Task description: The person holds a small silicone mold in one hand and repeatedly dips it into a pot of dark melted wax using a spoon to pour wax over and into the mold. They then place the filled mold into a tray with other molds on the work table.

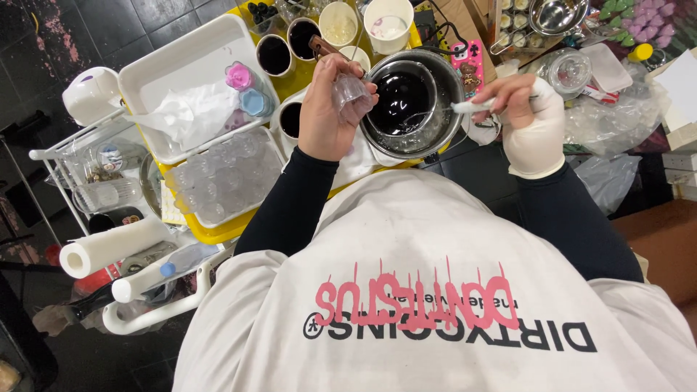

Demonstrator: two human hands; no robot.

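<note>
Your left hand (325,109) pinches a small clear cup (353,93) over the pot (406,101), likely light, thin, crushable, so grip its rim gently; your gloved right hand (526,120) is closed on a spoon (465,107)

A small craft workshop, crowded with pouring and moulding gear.
A metal melting pot (410,101) of dark liquid, filled cups (274,54), trays of clear moulds (221,178), a paper roll (109,247) and plastic bags (617,116) pack the yellow worktop (225,231) above a dark tiled floor (43,29).

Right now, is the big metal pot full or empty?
Partly full. The metal pot holds a dark, shiny liquid that stops below the rim. The right hand dips a white spoon toward it.
</note>
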